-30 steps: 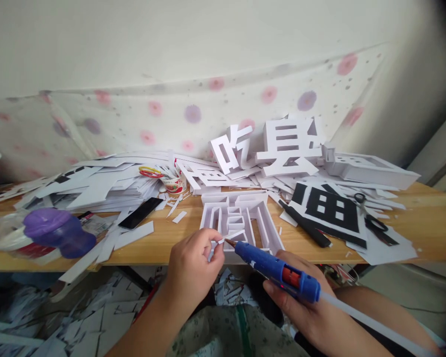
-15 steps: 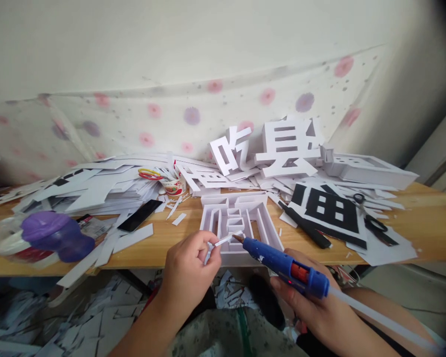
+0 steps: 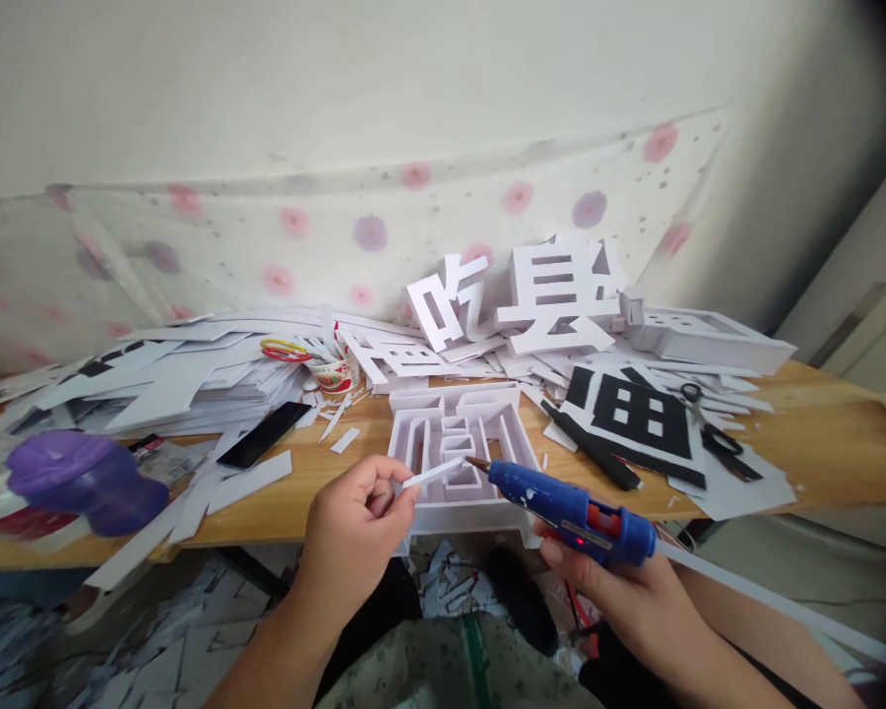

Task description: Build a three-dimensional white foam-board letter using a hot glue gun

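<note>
1. Head view: the left hand [image 3: 358,527] pinches a narrow white strip [image 3: 435,473] by its near end, between thumb and forefinger.
2. The right hand [image 3: 627,593] grasps a blue glue gun [image 3: 553,500], a pale glue stick [image 3: 775,598] trailing from its back.
3. The strip's long axis runs from the left fingertips rightward and slightly away from the person, toward the gun's nozzle [image 3: 476,464]. The left hand is the nearer one, being on the strip; the right comes close only through the gun. Nozzle and far end sit tip to tip; whether they touch, I cannot quite tell.
4. Beneath the strip, an open-topped white form [image 3: 458,517] with inner walls lies at the middle of the table's [image 3: 325,497] near edge.
5. Toward the table's right end lie a black-and-white panel [image 3: 635,414] and scissors [image 3: 722,440]; toward the near left corner, a purple bottle [image 3: 89,483], with a black phone [image 3: 264,435] between bottle and form.
</note>
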Tool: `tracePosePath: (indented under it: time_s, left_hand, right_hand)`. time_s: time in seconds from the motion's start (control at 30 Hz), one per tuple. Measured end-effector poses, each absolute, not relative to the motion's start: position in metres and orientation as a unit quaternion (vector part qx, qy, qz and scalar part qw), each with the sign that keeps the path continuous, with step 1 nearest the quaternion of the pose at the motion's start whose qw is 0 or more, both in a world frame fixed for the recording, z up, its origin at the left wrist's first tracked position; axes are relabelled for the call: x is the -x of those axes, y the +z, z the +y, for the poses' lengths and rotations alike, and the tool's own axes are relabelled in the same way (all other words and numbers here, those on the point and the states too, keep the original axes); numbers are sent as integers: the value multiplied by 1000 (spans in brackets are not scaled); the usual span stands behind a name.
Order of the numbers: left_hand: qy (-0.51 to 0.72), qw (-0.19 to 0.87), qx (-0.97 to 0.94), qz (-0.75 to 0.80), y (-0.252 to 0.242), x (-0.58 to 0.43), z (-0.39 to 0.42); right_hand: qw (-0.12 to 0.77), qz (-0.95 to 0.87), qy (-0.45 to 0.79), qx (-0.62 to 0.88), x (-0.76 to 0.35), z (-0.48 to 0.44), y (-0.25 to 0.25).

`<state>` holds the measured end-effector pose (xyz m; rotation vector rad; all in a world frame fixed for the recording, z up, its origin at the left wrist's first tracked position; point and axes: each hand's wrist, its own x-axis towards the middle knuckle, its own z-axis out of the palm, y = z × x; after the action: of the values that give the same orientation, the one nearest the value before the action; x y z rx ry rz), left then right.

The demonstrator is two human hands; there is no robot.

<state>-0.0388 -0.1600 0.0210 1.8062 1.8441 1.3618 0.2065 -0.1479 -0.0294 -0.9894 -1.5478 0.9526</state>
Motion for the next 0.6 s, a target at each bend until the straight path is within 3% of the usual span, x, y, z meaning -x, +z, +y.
tracePosePath:
  time_s: [0.3, 0.6]
  left_hand:
    - [476, 199, -582, 629, 20, 47, -158]
    - [459, 39, -635, 620, 22, 38, -165]
  right_hand:
    - [480, -612, 488, 396, -201, -151, -25]
    - [443, -765, 307, 351, -194, -151, -10]
